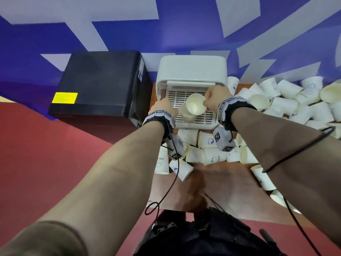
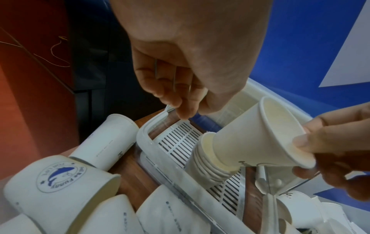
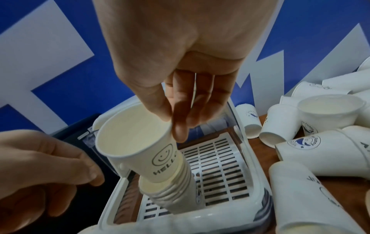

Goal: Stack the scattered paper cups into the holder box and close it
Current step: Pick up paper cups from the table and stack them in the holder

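A: Head view: even indoor light, soft sheen on the blue wall point(image 1: 175, 37) beyond the hands. Edges bow strongly; forearms stretch wide.

B: Wrist views: dimmer and grainy. Left hand point(image 2: 186, 63) looms large and soft-focused; its fingers shade the palm. Right hand point(image 3: 176, 52) likewise, throwing a soft shadow below onto the cup point(image 3: 138, 142).

Right hand point(image 3: 176, 47) pinches the rim of a "HELLO" smiley cup point(image 3: 138, 142), its base entering the nested cup stack point(image 3: 172, 194) leaning inside the slatted white holder box point(image 3: 258, 171). Left hand point(image 3: 40, 171) nearby; loose cups point(image 3: 300, 142) on desk point(image 3: 266, 156).
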The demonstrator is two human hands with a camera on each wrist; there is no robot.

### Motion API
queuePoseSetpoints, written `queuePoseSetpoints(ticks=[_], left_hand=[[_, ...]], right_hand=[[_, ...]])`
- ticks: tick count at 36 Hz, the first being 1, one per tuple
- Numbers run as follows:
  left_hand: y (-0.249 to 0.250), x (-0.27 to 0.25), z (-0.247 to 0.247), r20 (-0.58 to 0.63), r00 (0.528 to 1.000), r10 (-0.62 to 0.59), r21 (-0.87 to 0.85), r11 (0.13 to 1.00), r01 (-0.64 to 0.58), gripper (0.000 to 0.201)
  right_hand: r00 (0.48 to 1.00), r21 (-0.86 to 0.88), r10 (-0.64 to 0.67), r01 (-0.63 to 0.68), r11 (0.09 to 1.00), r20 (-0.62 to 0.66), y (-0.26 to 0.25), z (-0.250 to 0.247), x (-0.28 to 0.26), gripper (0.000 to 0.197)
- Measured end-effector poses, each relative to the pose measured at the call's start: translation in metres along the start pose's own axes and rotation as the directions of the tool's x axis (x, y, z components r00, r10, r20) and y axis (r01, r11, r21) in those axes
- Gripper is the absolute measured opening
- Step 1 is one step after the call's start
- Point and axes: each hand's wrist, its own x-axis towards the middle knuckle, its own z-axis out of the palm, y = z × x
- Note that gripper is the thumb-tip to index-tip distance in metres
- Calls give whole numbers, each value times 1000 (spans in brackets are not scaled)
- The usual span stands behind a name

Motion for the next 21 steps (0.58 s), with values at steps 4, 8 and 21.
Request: queuePoseSetpoints(ticks=[4,8,21], left_hand=[[-7,-2,1,-8,1000,-6,10,1000,6,11],[-12,-6,1,-14,999,-33,12,999,33,13],[-5,-29,10,-2,993,121,38,992,-121,14]], right_hand=[[999,-60,-23,26,998,44,-3,7,-3,30],[997,-55,15,-11,998,74,-6,8,-5,36],[993,-18,120,-120,993,-21,22,-6,-54,24]])
